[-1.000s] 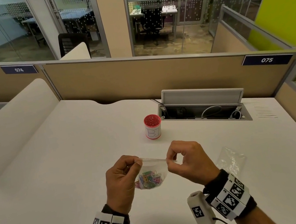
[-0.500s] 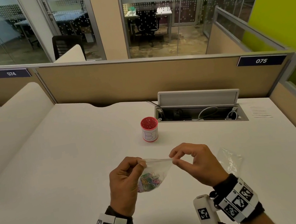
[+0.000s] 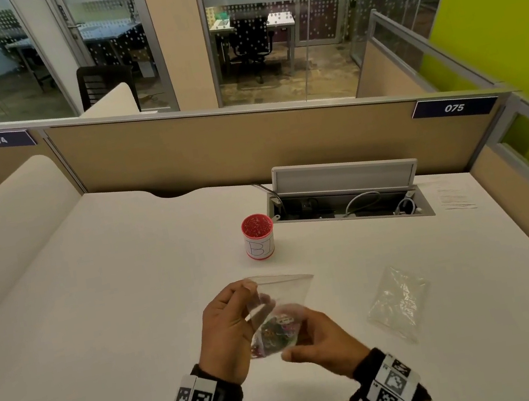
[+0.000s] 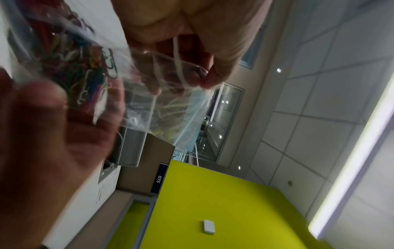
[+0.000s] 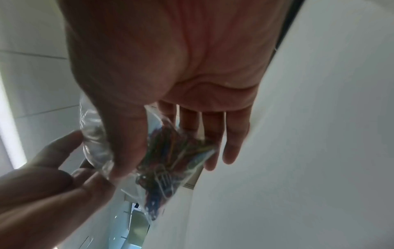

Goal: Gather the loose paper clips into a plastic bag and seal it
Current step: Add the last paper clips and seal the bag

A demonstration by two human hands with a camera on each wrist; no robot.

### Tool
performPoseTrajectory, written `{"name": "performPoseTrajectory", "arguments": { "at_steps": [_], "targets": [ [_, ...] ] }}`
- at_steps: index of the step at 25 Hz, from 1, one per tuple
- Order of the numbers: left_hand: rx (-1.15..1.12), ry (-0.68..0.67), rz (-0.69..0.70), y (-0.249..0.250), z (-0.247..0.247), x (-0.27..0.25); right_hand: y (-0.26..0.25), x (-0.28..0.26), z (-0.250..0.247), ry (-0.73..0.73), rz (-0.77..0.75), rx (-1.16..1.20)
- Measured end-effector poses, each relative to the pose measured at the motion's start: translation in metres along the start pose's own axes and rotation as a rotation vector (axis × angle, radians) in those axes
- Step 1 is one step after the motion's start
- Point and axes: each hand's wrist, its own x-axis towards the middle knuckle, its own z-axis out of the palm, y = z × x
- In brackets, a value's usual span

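Note:
A small clear plastic bag [image 3: 288,292] hangs above the white desk [image 3: 98,296], and a bundle of coloured paper clips [image 3: 275,333] fills its lower part. My left hand [image 3: 251,287] pinches the bag's top left corner at the zip strip [image 4: 178,67]. My right hand [image 3: 293,334] holds the bag's lower part, with the thumb [image 5: 125,148] in front and the fingers [image 5: 232,143] behind the paper clips [image 5: 162,161]. In the left wrist view the paper clips [image 4: 81,67] lie between both hands. Blur hides whether the zip strip is closed.
A red cup [image 3: 259,241] with a white label stands beyond the hands. A second, empty clear bag [image 3: 398,300] lies flat on the desk to the right. An open cable hatch [image 3: 346,201] sits at the back, below the beige partition [image 3: 247,144].
My right hand has let go of the bag's top right corner and dropped to grip the lower part with the clips. The left hand still pinches the top left corner.

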Motion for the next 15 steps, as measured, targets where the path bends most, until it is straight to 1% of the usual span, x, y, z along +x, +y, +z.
{"name": "performPoseTrajectory", "arguments": {
  "at_steps": [2, 4, 5, 6, 8, 10, 12, 15],
  "targets": [
    [-0.028, 0.049, -0.068, -0.009, -0.006, 0.010, 0.012, 0.003, 0.006, 0.103, 0.032, 0.083],
    [0.036, 0.106, -0.141, -0.021, -0.019, 0.023, 0.018, 0.004, 0.006, 0.192, 0.086, 0.108],
    [0.093, 0.120, -0.201, -0.028, -0.026, 0.029, 0.020, 0.005, 0.005, 0.223, 0.117, 0.123],
    [0.157, 0.120, -0.278, -0.036, -0.034, 0.033, 0.023, 0.007, 0.004, 0.246, 0.147, 0.137],
    [0.256, 0.074, -0.451, -0.053, -0.045, 0.037, 0.028, 0.011, 0.001, 0.281, 0.200, 0.130],
    [0.316, 0.033, -0.563, -0.068, -0.053, 0.038, 0.034, 0.019, -0.002, 0.280, 0.243, 0.104],
    [0.361, 0.049, -0.582, -0.080, -0.060, 0.044, 0.043, 0.030, -0.005, 0.273, 0.292, 0.079],
    [0.422, 0.122, -0.550, -0.090, -0.067, 0.055, 0.057, 0.048, -0.009, 0.297, 0.359, 0.033]
  ]
}}
